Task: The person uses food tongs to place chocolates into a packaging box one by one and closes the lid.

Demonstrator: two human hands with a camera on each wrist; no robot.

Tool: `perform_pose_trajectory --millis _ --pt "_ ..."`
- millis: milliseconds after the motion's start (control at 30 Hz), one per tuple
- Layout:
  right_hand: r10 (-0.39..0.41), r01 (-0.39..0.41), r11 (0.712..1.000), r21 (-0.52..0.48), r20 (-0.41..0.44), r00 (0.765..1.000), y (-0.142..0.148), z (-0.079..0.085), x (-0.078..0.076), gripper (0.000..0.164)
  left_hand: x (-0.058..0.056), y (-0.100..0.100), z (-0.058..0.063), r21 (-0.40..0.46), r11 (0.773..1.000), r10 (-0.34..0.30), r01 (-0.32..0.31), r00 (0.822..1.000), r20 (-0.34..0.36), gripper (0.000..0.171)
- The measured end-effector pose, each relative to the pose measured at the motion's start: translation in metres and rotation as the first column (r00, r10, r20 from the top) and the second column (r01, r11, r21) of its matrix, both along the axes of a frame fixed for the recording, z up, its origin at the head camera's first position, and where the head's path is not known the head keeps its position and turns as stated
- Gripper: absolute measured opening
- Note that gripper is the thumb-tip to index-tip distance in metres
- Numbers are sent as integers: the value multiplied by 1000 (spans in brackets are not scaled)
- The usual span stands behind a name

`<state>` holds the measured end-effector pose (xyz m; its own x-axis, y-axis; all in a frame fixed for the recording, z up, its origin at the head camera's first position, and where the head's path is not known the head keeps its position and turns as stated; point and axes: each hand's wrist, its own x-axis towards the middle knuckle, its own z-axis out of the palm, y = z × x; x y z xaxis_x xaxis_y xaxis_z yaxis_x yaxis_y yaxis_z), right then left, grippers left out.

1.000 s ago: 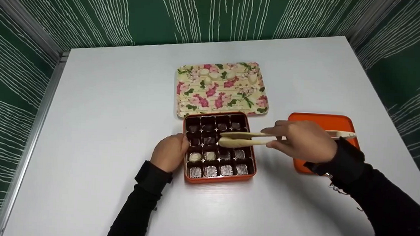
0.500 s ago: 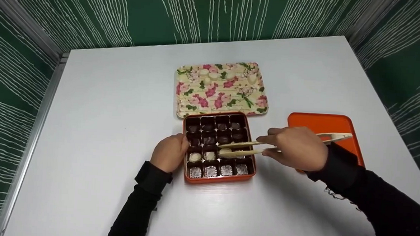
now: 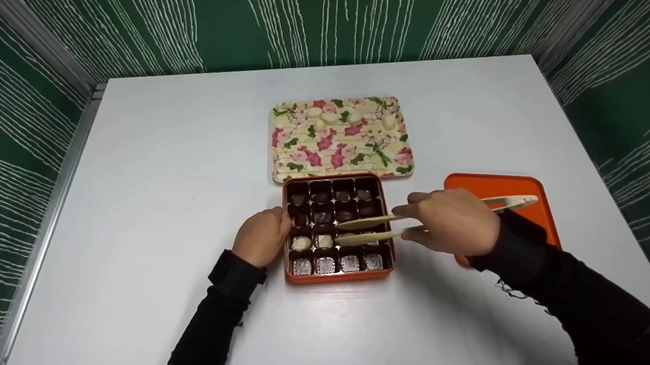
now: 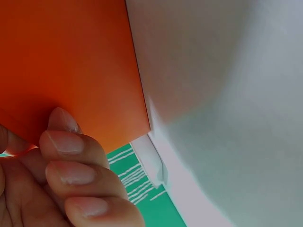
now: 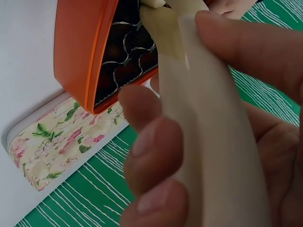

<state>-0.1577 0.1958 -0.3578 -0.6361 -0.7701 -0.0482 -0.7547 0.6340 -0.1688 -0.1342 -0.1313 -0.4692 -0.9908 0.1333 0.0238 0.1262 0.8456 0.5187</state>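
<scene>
My left hand [image 3: 260, 235] grips the left side of an orange box [image 3: 342, 278], thumb at the rim. In the left wrist view, its fingers [image 4: 78, 172] curl against the outer wall. My right hand [image 3: 454, 220] holds pale tongs [image 3: 369, 237], whose tips are slightly apart over the third row's third compartment. The lower arm mostly covers what lies there. To its left sit a round white chocolate [image 3: 301, 243] and a square white chocolate [image 3: 323, 241]. Dark chocolates [image 3: 322, 217] fill the back rows. The front row shows bare shiny bottoms.
Behind the box lies a floral tray [image 3: 338, 144] with several white chocolates [image 3: 330, 117] near its far edge. An orange lid [image 3: 503, 184] lies at the right, under my right forearm. Green walls stand around the white table [image 3: 181, 158].
The tongs moved nearer, from the second row to the third, and a white chocolate showed between their tips there. Now the tips have spread apart. My left hand stays on the box.
</scene>
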Motion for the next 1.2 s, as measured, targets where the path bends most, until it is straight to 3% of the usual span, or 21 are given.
perform_pose_trajectory --millis 367,867,1200 --pt "7 -7 1000 -3 40 999 1 0 -3 34 0 0 1 3 1000 9 -9 1000 25 31" --pt "10 -10 1000 -25 0 1000 -6 2 -5 36 0 2 2 -31 1000 5 -5 1000 -18 32" --pt "15 -20 981 -192 -28 1000 -16 -3 -19 38 0 3 4 -40 999 10 -9 1000 17 33"
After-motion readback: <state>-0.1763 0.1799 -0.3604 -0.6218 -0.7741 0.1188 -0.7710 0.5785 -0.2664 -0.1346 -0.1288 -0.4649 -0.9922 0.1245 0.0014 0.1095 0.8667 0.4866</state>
